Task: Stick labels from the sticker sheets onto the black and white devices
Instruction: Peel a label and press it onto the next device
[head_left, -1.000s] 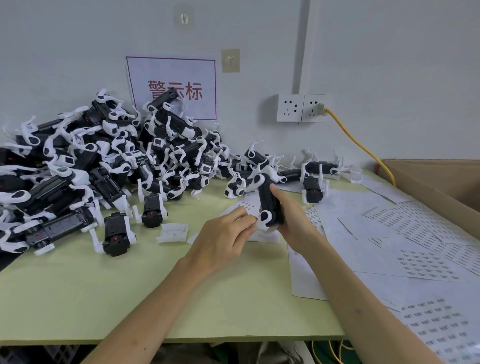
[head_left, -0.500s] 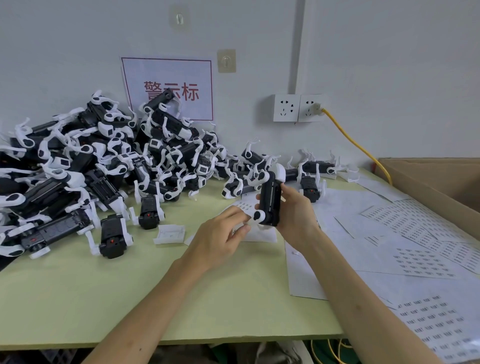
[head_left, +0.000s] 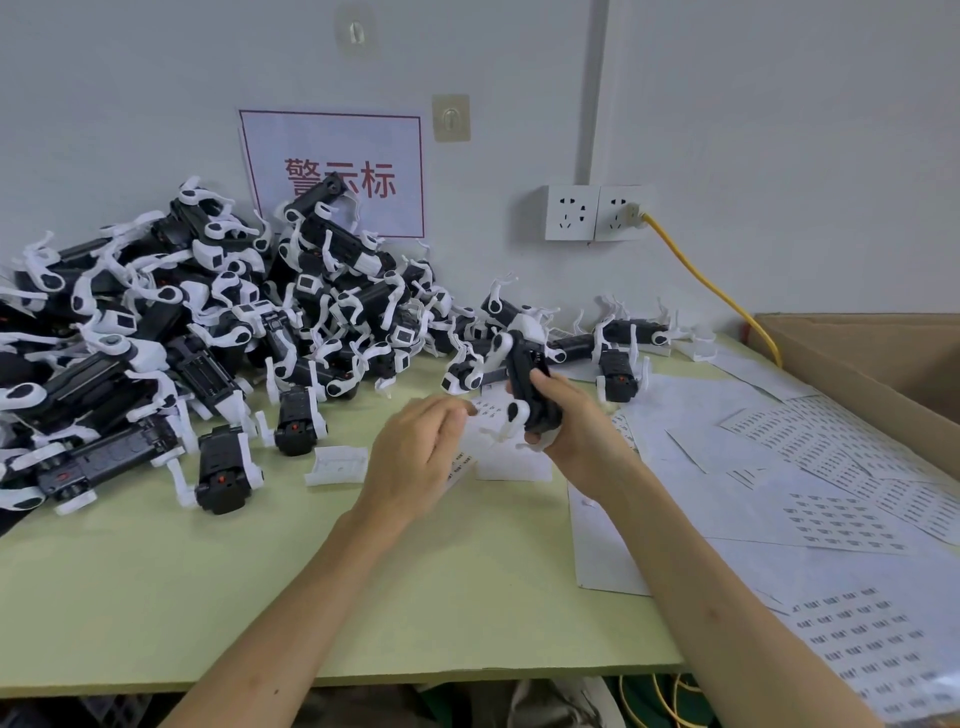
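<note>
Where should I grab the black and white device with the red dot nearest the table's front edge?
Take the black and white device by its blocky black body, from above, fingers across its two sides. It lies flat at the front of the pile with its top free; the thin white curved legs splaying from it look too slender to hold.

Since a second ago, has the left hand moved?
Yes. The left hand has drawn leftward, off the held device and nearer the loose white part.
</note>
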